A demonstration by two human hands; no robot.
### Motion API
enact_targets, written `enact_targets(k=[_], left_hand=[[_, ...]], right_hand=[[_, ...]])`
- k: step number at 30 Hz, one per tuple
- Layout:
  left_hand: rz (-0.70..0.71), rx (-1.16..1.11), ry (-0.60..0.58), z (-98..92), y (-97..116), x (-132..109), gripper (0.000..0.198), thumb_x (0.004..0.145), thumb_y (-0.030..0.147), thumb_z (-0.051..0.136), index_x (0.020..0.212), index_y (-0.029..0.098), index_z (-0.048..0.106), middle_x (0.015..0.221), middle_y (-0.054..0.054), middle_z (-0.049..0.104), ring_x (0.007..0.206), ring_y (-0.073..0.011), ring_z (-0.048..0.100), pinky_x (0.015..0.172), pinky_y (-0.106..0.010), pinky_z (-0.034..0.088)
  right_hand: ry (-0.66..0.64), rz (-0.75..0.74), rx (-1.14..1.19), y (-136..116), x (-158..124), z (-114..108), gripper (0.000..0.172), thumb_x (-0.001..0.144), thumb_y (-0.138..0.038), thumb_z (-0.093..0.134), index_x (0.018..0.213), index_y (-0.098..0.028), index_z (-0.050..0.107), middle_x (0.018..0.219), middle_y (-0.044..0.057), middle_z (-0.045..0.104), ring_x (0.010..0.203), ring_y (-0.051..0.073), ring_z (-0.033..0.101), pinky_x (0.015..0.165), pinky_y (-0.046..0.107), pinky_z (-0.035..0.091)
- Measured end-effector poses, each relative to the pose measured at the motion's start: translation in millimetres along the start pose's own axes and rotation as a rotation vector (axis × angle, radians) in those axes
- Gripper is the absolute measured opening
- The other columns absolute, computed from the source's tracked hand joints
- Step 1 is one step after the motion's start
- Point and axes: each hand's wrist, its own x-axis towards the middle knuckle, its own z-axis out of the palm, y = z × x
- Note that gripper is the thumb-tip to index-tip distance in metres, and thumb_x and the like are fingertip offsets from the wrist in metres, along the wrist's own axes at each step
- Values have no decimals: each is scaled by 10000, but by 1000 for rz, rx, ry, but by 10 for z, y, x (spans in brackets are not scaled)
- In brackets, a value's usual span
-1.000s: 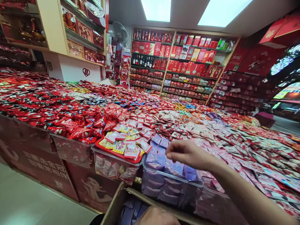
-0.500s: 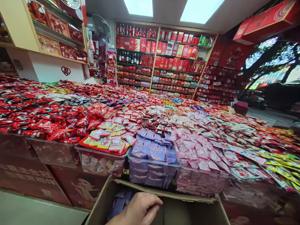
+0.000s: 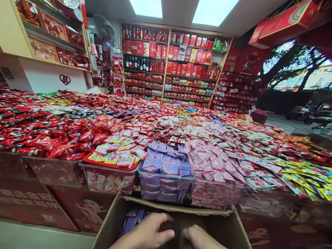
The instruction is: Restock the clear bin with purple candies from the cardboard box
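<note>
A brown cardboard box (image 3: 114, 216) stands in front of me, its flaps up and the inside dark. Reaching into it, my left hand (image 3: 151, 230) has its thumb and index finger apart, with nothing visible between them. Purple packets (image 3: 132, 221) lie in the box's left side, beside that hand. My right hand (image 3: 198, 237) is also inside, to the right; its fingers point down into shadow and are hidden. Just beyond the box is a clear plastic bin (image 3: 166, 178) filled with neatly stacked purple packets (image 3: 164, 160).
Pink packets (image 3: 215, 162) fill a bin on the right. A bin with a red rim (image 3: 86, 159) holds yellow and white packets (image 3: 115, 152). Red packets (image 3: 59, 141) heap up on the left, yellow ones (image 3: 308, 176) far right. Shelves (image 3: 166, 65) stand behind.
My right hand has come into view in the box's right side. The left hand's thumb and index finger have spread apart. The view has turned slightly to the right.
</note>
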Motion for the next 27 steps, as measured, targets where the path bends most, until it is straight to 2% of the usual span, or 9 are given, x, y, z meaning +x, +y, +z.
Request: enact_targets(k=[3, 5, 7, 10, 13, 18, 22, 24, 27], left_hand=[[-38, -415, -208, 40, 112, 10, 377, 664, 388, 621, 976, 178, 590, 765, -1, 618, 651, -125, 534, 574, -193, 407], [-34, -685, -263, 55, 234, 44, 361, 661, 392, 631, 933, 157, 593, 686, 25, 556, 582, -85, 482, 548, -177, 392], [-40, -845, -227, 41, 359, 89, 380, 672, 391, 629, 958, 145, 579, 674, 24, 521, 553, -70, 453, 531, -177, 398], [-30, -908, -142, -9, 477, 151, 418, 693, 381, 619, 1035, 149, 554, 696, 8, 522, 544, -71, 454, 515, -184, 414], [-1, -914, -87, -37, 492, 171, 412, 712, 386, 599, 1043, 144, 558, 698, -1, 531, 561, -84, 471, 513, -189, 413], [17, -913, -62, -22, 450, 139, 385, 759, 378, 546, 1063, 142, 555, 714, -11, 542, 605, -103, 494, 536, -207, 427], [-4, -911, -32, -1, 423, 126, 372, 776, 360, 527, 1094, 166, 532, 738, -16, 551, 633, -121, 510, 533, -215, 435], [-16, -887, 10, 16, 393, 126, 381, 788, 352, 512, 1128, 182, 502, 743, -14, 563, 622, -116, 502, 532, -215, 429], [-17, -868, 84, 35, 337, 122, 475, 787, 360, 511, 1212, 172, 411, 755, -19, 578, 657, -127, 505, 581, -227, 418]], right_hand=[[218, -126, 230, -142, -22, -133, 126, 684, -140, 539, 694, -223, 633, 651, -6, 652, 630, 151, 586, 570, 239, 416], [345, -165, 431, -238, -76, -206, 111, 731, -225, 518, 748, -196, 623, 692, 20, 650, 652, 157, 577, 600, 253, 425], [417, -154, 642, -297, -101, -261, 133, 731, -290, 542, 772, -183, 609, 699, 30, 640, 651, 155, 568, 603, 255, 428], [507, -78, 920, -315, -71, -302, 197, 676, -359, 608, 752, -177, 594, 638, 9, 613, 574, 131, 538, 542, 238, 413], [543, -39, 1034, -301, -27, -291, 233, 638, -375, 643, 754, -178, 597, 617, -9, 595, 519, 104, 496, 492, 220, 387], [553, -30, 1056, -265, 6, -219, 234, 613, -334, 677, 762, -172, 596, 643, 5, 600, 564, 113, 508, 540, 235, 409], [615, -52, 973, -233, 19, -144, 229, 665, -349, 627, 817, -187, 570, 638, 11, 587, 590, 140, 534, 565, 264, 438], [672, -101, 828, -228, 3, -106, 248, 708, -331, 583, 916, -208, 528, 761, 47, 600, 641, 160, 555, 571, 282, 459], [809, -290, 376, -236, -52, -70, 256, 697, -298, 594, 937, -244, 521, 970, 100, 565, 760, 200, 555, 620, 324, 474]])
